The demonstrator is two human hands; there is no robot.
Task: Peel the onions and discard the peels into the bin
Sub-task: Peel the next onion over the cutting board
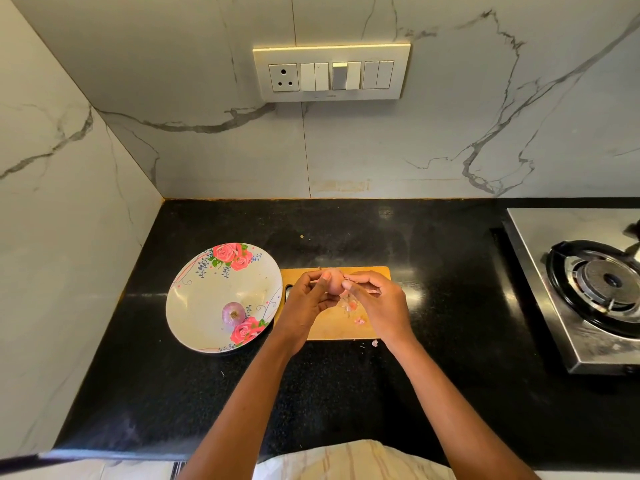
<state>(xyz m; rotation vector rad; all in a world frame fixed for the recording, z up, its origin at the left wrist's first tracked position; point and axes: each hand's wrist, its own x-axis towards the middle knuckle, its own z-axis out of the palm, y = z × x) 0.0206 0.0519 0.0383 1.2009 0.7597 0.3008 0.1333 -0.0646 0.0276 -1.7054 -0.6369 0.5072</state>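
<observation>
I see the pale pink onion [334, 282] mostly hidden between my left hand [308, 301] and right hand [379, 303], middle of the wooden cutting board [346, 327] covered, steel gas stove [588, 289] cut off at right, small pink peel scraps [360, 321] too tiny to count

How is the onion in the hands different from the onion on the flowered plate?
The onion in the hands is held up over the wooden cutting board, gripped by the left hand and the right hand; the onion on the plate lies untouched on the flowered plate. The held one looks pale pink, the plate one purple with a shiny surface. The hands partly hide the held one; the other is in full view. Both are small and round.
</observation>
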